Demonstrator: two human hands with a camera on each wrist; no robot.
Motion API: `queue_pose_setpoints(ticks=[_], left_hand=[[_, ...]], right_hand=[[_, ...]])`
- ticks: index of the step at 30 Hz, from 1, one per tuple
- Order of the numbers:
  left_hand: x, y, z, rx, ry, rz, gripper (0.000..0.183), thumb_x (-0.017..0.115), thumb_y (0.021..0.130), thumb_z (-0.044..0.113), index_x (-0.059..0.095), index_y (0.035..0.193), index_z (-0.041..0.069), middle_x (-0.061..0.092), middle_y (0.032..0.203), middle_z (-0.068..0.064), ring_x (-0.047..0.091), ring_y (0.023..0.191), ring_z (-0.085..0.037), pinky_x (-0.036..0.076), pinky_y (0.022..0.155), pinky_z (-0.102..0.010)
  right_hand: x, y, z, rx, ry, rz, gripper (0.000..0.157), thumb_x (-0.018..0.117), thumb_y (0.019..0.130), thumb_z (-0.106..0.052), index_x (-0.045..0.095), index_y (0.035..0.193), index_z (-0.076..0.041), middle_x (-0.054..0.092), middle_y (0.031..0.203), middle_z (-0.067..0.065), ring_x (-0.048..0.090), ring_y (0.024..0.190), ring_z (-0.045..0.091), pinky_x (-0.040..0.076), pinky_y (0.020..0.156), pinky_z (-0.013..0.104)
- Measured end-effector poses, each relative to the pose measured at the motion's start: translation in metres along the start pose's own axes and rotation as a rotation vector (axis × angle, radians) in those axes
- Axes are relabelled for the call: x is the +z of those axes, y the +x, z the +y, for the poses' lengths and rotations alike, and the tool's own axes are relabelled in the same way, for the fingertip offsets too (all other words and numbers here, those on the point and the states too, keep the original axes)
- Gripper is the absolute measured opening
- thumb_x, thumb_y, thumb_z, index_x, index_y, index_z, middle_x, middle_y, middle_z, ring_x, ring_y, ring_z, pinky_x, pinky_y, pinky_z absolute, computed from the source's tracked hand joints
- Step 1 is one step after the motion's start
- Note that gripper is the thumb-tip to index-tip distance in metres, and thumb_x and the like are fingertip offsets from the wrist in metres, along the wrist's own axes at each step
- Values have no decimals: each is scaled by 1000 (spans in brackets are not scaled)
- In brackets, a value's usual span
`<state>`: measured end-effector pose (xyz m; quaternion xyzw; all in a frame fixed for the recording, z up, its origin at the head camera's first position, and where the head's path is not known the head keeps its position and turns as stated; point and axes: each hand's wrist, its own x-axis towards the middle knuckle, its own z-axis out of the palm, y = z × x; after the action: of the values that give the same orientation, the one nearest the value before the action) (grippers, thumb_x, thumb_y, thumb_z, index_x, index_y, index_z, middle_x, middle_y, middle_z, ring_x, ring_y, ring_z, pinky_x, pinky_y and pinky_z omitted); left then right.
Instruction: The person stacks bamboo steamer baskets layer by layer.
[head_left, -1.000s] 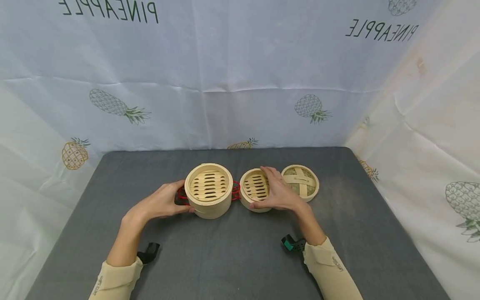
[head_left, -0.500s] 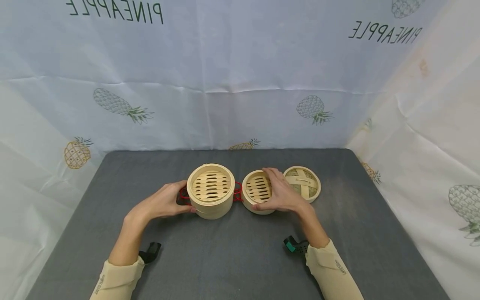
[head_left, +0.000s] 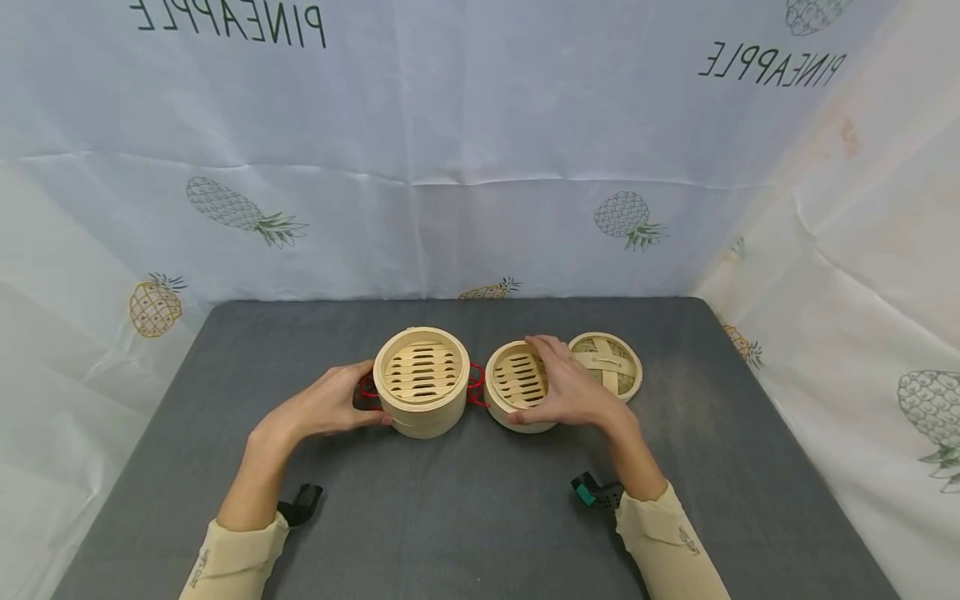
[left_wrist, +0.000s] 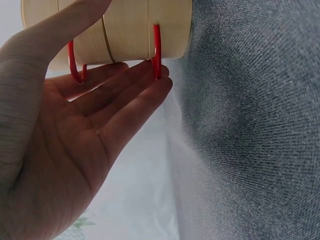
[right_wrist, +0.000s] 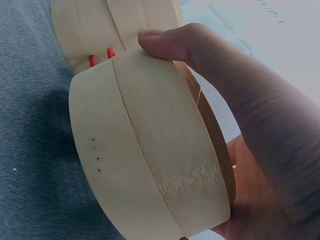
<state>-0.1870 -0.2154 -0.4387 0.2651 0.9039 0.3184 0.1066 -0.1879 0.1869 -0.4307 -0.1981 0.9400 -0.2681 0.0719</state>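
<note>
My left hand [head_left: 330, 402] holds a stack of bamboo steamer baskets [head_left: 433, 419] from its left side, thumb in front. Red loop handles [left_wrist: 157, 50] stick out beside the fingers in the left wrist view. A single bamboo steamer basket [head_left: 516, 380] with a slatted base is gripped by my right hand [head_left: 572, 390], its thumb on the near wall and fingers on the far rim. That basket leans a little, and I cannot tell whether it touches the table. Red handles lie between it and the stack. The right hand partly hides the woven bamboo lid [head_left: 617, 364].
A dark grey cloth covers the table [head_left: 450, 517]. White pineapple-print curtains [head_left: 420, 242] hang behind it and at both sides. The stack stands left of the table's middle, and the lid lies toward the back right.
My right hand and the single basket have shifted slightly right and toward me, away from the stack. The left hand keeps its hold on the stack. The head view has shifted slightly.
</note>
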Motion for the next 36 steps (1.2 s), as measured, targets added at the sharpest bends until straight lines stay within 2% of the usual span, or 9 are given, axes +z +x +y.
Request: queue_pose_setpoints(ticks=[14, 23, 30, 36], left_hand=[[-1, -1, 0, 1, 10, 7, 66, 93, 88, 35, 64, 138, 3, 76, 116, -5, 73, 101, -15, 62, 84, -34], [-1, 0, 1, 5, 13, 4, 65, 92, 89, 34, 64, 137, 2, 76, 115, -6, 73, 101, -15, 62, 84, -35], [-1, 0, 1, 9, 16, 8, 66, 93, 88, 33, 64, 138, 1, 76, 117, -7, 73, 102, -17, 62, 85, -36], [0, 0, 0, 5, 14, 4, 65, 93, 88, 33, 64, 137, 1, 76, 115, -6, 73, 100, -15, 61, 83, -34]], right_hand=[[-15, -8, -10, -25, -13, -11, 128, 91, 69, -65, 33, 169, -9, 38, 170, 18, 43, 155, 42, 46, 119, 68], [-23, -14, -12, -8, -8, -12, 129, 91, 69, -65, 32, 169, -10, 37, 170, 17, 43, 155, 41, 47, 118, 68], [-30, -19, -16, -32, -18, 19, 128, 93, 69, -63, 33, 169, -11, 38, 170, 16, 47, 151, 40, 49, 116, 67], [-36, -24, -22, -38, -18, 54, 129, 93, 67, -64, 32, 170, -15, 36, 171, 13, 42, 154, 38, 48, 117, 67]])
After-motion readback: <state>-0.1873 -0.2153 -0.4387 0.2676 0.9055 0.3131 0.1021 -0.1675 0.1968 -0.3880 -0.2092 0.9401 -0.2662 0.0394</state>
